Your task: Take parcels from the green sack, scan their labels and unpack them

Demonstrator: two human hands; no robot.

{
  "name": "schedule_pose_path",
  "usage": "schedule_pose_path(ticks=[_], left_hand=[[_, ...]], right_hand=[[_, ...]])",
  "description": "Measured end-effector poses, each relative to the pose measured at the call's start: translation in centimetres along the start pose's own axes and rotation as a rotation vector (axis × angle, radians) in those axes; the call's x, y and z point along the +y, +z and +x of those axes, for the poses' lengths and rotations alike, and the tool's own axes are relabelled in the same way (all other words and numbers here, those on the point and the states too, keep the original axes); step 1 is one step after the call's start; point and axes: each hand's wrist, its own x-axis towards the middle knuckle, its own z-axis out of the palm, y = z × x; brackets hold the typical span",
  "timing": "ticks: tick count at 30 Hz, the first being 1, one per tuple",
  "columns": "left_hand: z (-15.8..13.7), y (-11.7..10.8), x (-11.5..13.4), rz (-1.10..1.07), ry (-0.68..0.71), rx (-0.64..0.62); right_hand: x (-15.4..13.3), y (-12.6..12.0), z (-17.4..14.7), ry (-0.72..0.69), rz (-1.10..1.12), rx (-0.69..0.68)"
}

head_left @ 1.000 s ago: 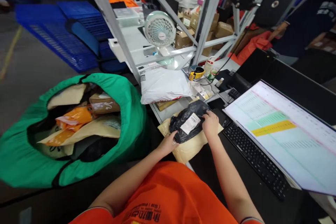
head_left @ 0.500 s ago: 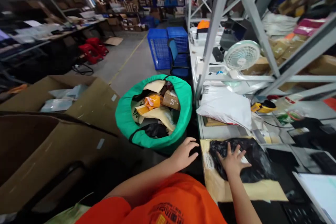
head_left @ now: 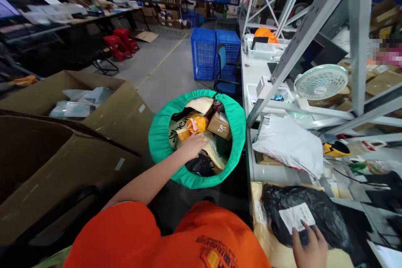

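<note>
My left hand (head_left: 194,145) reaches into a green-rimmed round bin (head_left: 236,134), over a beige padded envelope (head_left: 215,150) and beside a crumpled orange plastic parcel (head_left: 196,124). Its fingertips blend into the packages, so whether they grip anything is unclear. A small brown box (head_left: 220,125) and a black plastic bag (head_left: 201,165) lie in the same bin. On the bench, my right hand (head_left: 309,245) is open, fingers apart, at the near edge of a black plastic parcel (head_left: 326,213) with a white label (head_left: 297,216). Beneath that parcel lies a larger beige envelope (head_left: 257,205).
A white poly mailer (head_left: 287,142) rests on the bench (head_left: 264,172) behind the black parcel. Grey metal struts (head_left: 314,29) and a fan (head_left: 322,81) rise beyond. Large cardboard boxes (head_left: 116,113) stand at left. Blue crates (head_left: 204,54) and a chair (head_left: 222,60) are farther back.
My left hand has moved from beside the bench into the bin. My right hand has slid toward the parcel's near edge, uncovering the label. The view has shifted.
</note>
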Motion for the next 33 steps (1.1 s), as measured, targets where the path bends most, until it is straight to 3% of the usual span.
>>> schedule_pose_path(ticks=[3, 6, 11, 14, 18, 21, 25, 27, 30, 33], left_hand=[[1.0, 1.4, -0.6, 0.144, -0.027, -0.108], [2.2, 0.7, -0.1, 0.172, -0.020, -0.112], [1.9, -4.3, 1.6, 0.282, 0.093, 0.016], [0.2, -7.7, 3.3, 0.283, 0.150, 0.138], [-2.4, -11.0, 6.4, 0.367, 0.224, 0.208], [-4.0, -13.8, 7.8, 0.492, 0.242, 0.411], [-5.3, -18.6, 7.7, 0.572, 0.169, 0.956], [-5.4, -20.3, 7.9, 0.530, 0.154, 1.121], [-4.5, -20.7, 9.3, 0.396, 0.151, 1.166], [-2.7, -18.9, 12.6, 0.277, 0.206, 1.079]], right_hand=[[-2.0, -0.1, -1.3, 0.005, 0.047, -0.049], [-3.8, -0.5, -1.0, -0.038, 0.085, -0.085], [-7.3, -2.3, 2.0, -0.069, 0.149, -0.114], [-9.5, -3.4, 3.9, -0.076, 0.204, -0.137], [-12.0, -4.4, 5.9, -0.108, 0.276, -0.172], [-13.4, -4.8, 7.0, -0.157, 0.319, -0.174], [-14.6, -5.0, 7.6, -0.161, 0.386, -0.178], [-15.0, -5.1, 7.6, -0.132, 0.443, -0.187], [-15.9, -5.7, 7.9, -0.079, 0.581, -0.202], [-16.8, -7.1, 9.0, -0.083, 0.652, -0.166]])
